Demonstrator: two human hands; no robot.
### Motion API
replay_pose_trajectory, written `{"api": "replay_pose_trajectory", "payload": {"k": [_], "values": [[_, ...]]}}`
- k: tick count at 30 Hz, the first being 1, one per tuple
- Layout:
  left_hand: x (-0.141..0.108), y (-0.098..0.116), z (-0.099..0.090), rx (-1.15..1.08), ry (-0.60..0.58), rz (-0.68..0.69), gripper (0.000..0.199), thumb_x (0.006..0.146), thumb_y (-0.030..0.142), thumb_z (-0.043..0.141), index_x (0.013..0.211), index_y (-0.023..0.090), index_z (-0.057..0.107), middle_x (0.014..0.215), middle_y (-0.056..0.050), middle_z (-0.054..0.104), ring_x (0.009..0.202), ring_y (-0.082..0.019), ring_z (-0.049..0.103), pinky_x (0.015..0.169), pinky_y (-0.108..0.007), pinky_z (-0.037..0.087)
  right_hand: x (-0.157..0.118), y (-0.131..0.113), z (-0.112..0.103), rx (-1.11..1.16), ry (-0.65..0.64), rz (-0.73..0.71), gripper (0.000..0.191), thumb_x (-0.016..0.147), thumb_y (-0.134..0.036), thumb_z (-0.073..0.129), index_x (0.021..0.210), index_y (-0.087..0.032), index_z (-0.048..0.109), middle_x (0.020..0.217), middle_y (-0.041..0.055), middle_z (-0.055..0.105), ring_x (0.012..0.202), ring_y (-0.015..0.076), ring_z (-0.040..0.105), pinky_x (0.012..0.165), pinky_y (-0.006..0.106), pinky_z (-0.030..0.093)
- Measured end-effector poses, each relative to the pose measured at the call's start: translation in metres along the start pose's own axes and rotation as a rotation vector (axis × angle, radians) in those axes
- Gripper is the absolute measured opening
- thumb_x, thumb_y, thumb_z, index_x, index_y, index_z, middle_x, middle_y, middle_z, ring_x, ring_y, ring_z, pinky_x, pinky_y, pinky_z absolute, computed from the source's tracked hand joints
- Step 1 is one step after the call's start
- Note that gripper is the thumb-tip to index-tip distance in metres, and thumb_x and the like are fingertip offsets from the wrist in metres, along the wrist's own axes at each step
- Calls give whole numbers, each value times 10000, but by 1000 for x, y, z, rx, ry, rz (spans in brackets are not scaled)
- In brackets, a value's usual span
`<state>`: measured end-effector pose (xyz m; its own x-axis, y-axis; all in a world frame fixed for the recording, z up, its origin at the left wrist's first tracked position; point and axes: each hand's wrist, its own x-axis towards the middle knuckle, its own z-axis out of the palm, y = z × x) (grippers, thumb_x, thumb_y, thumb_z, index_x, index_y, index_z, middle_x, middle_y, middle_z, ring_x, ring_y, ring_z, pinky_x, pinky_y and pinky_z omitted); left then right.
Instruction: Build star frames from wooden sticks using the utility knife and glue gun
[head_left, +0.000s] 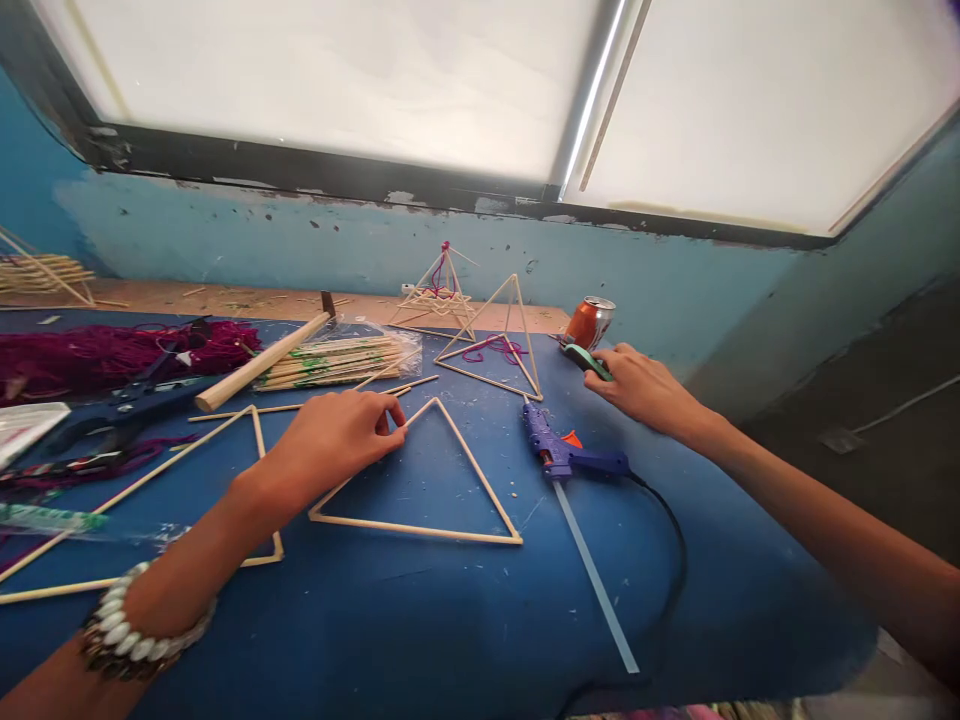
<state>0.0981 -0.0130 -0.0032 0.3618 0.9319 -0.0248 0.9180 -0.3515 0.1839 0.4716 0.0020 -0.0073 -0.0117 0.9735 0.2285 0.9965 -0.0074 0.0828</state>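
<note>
My left hand (330, 440), with a beaded bracelet at the wrist, pinches the upper left side of a flat triangle of wooden sticks (420, 528) near its top corner. My right hand (637, 385) is closed around a green-handled tool (587, 360) at the far right of the table. Its dark tip is too small to make out, so I cannot tell its exact kind. Between my hands lies a purple hot glue gun (551, 440), nozzle pointing away, with a long glue stick (596, 580) sticking out of its back.
Behind stand two stick pyramids (517, 300) (444, 285) and an orange-and-silver can (590, 322). A hammer (262, 362), bagged sticks (337, 360), magenta yarn (127, 355), scissors (127, 405) and another stick triangle (259, 435) lie left. The glue gun's cord (681, 550) curves down the right side.
</note>
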Motion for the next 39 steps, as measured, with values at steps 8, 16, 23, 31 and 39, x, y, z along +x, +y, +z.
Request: {"api": "replay_pose_trajectory", "payload": {"k": [8, 16, 23, 31, 39], "values": [[0, 2, -4, -35, 2, -18, 342, 857, 475, 512, 996, 276, 752, 897, -9, 761, 741, -202, 679, 582, -267, 366, -34, -28, -50, 528, -80, -129, 462, 1012, -419, 310, 1227, -164, 631, 723, 35, 660, 596, 176, 584, 581, 287, 435], [-1, -3, -1, -24, 20, -23, 320, 871, 467, 513, 1001, 291, 747, 910, -3, 757, 740, -191, 674, 590, -267, 367, -20, -76, -45, 804, -611, -221, 411, 1000, -495, 404, 1210, -202, 601, 604, -26, 596, 507, 157, 594, 487, 254, 454], [-2, -6, 0, -41, 29, -19, 294, 866, 425, 526, 1007, 289, 745, 890, 1, 757, 734, -176, 672, 611, -255, 391, -13, -86, -40, 912, -667, -235, 502, 881, -374, 642, 1348, -210, 564, 845, 5, 681, 585, 135, 613, 502, 243, 480], [-3, -4, -1, -37, 22, -25, 288, 862, 395, 526, 1014, 287, 745, 882, 2, 766, 745, -181, 677, 606, -258, 383, -14, -102, -34, 885, -674, -250, 403, 947, -378, 559, 1305, -193, 541, 962, 36, 669, 554, 103, 570, 518, 241, 502], [-4, -3, -2, -34, 30, -29, 272, 868, 388, 535, 1006, 282, 744, 877, 5, 763, 759, -185, 682, 638, -264, 406, -21, -109, -36, 853, -702, -237, 457, 966, -394, 546, 1381, -206, 510, 748, -1, 621, 565, 137, 581, 477, 234, 495]]}}
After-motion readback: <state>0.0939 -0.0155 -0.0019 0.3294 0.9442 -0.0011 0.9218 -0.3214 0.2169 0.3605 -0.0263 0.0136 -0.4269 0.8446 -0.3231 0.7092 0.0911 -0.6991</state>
